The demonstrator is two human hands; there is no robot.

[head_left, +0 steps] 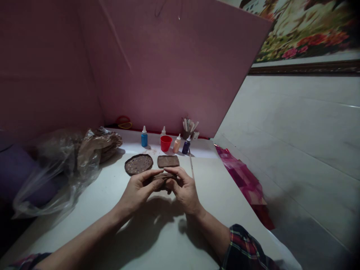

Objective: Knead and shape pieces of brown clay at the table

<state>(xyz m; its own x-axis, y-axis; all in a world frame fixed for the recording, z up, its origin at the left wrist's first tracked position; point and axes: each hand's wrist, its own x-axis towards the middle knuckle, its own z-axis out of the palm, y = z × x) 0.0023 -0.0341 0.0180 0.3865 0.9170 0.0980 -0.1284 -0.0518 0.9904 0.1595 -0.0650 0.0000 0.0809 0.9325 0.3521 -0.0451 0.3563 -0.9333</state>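
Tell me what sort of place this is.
Probably a small craft corner, perhaps in a home: there's a brown clay-like lump held between the hands, a speckled brown slab and a blue nozzle-tipped bottle on the table.

Wearing dark plaid
Right sleeve (244, 244) at five o'clock is showing red, pale lines; left sleeve (28, 261) at eight, matching.

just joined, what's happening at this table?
A person holds a brown, clay-like lump between the left hand and right hand, over the white table. Just beyond the hands lie a speckled round brown slab and a rectangular brown slab. Farther back stand a red cup and a blue bottle. A crumpled plastic bag sits on the left.
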